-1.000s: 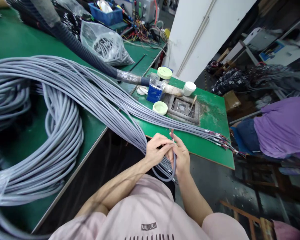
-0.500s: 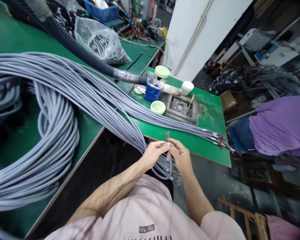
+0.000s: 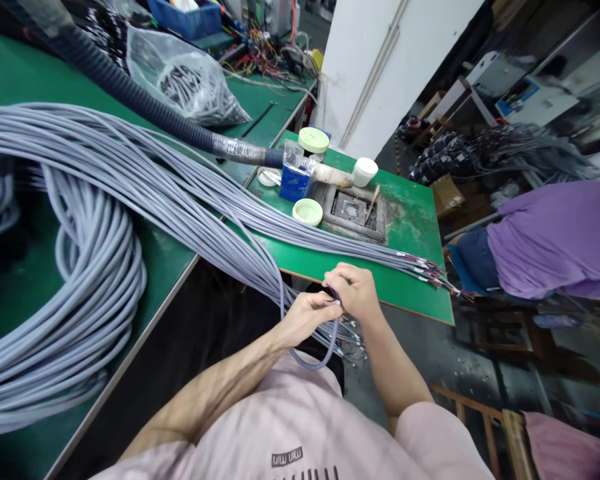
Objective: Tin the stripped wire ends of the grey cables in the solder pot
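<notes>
My left hand (image 3: 307, 317) pinches the end of a grey cable (image 3: 334, 339) just below where its jacket stops. The cable loops down and back under my hands. Closed over the thin coloured wires at that end is my right hand (image 3: 353, 288), its fingers hiding most of them. Both hands touch in front of my chest, off the bench edge. Behind them a thick bundle of grey cables (image 3: 260, 217) runs across the green bench, its stripped ends (image 3: 433, 272) showing coloured wires at the right. Other cable ends (image 3: 353, 340) hang below my hands.
Coiled grey cables (image 3: 100, 293) cover the left bench. A square solder pot (image 3: 353, 210) with a stick in it sits under a ribbed extraction hose (image 3: 175, 127), beside a blue box (image 3: 294, 183), a pale green lid (image 3: 308, 212) and a white cup (image 3: 365, 171). A person in purple (image 3: 555, 240) is at right.
My right hand has risen from beside the cable end and closed over its fanned-out wires. My left hand still grips the cable, slightly lower. The view has shifted a little.
</notes>
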Demonstrator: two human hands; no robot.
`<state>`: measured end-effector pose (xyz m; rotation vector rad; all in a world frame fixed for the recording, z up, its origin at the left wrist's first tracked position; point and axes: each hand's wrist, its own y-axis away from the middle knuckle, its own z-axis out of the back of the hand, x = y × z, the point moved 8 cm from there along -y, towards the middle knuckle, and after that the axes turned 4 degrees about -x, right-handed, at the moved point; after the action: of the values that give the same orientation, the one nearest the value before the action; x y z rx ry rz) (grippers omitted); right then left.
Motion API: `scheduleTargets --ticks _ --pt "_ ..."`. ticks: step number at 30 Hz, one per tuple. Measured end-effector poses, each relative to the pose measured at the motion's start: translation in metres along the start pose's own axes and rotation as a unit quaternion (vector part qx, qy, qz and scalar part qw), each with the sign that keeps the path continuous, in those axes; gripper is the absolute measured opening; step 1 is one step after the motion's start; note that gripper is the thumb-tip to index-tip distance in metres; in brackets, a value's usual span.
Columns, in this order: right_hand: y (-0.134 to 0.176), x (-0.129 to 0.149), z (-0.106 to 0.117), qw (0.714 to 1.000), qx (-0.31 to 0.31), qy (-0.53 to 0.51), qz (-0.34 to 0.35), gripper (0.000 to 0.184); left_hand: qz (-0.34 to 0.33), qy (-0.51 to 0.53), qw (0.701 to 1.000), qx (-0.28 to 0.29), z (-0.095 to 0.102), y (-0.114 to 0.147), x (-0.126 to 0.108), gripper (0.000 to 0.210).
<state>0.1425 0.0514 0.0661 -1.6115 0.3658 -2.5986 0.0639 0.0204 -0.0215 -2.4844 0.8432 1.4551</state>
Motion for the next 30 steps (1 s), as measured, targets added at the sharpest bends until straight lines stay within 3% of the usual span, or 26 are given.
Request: scheduleTargets --ticks 4,5,6,8,10,12,14,17,24,30 --pt "-0.014 -0.028 0.03 0.97 -0.127 -0.199 -0.058 0.024 0.052 -0.009 0.998 0.021 -0.003 0.006 0.013 0.029" --pt "-0.015 -0.032 0.034 0.967 -0.121 -0.217 -0.061 0.024 0.064 0.0 0.998 0.025 -0.002 0.007 0.016 0.031" --pt "-0.016 -0.034 0.034 0.971 -0.079 -0.215 -0.069 0.022 0.07 0.012 0.997 0.024 -0.001 0.007 0.018 0.032" --pt "-0.011 -0.039 0.02 0.976 0.074 -0.178 -0.1 0.017 0.068 0.028 0.997 0.018 0.003 0.008 0.017 0.036" --pt "0.002 -0.042 0.005 0.955 0.213 -0.161 -0.13 0.021 0.069 0.031 0.997 0.026 0.004 0.007 0.014 0.04" --pt "0.01 -0.039 -0.007 0.933 0.284 -0.18 -0.128 0.029 0.082 0.032 0.995 0.046 0.001 0.008 0.012 0.042" --pt "0.012 -0.034 -0.017 0.923 0.307 -0.204 -0.106 0.029 0.1 0.045 0.992 0.06 -0.004 0.009 0.01 0.043" --pt "0.01 -0.032 -0.027 0.927 0.27 -0.242 -0.091 0.024 0.112 0.076 0.989 0.052 -0.003 0.01 0.009 0.042" --pt "0.011 -0.055 -0.03 0.954 0.077 -0.265 -0.114 0.026 0.059 0.169 0.984 -0.006 0.017 0.007 0.003 0.035" --pt "0.013 -0.055 -0.016 0.973 -0.015 -0.211 -0.087 0.012 0.042 0.233 0.971 -0.025 0.025 0.0 0.001 0.032"
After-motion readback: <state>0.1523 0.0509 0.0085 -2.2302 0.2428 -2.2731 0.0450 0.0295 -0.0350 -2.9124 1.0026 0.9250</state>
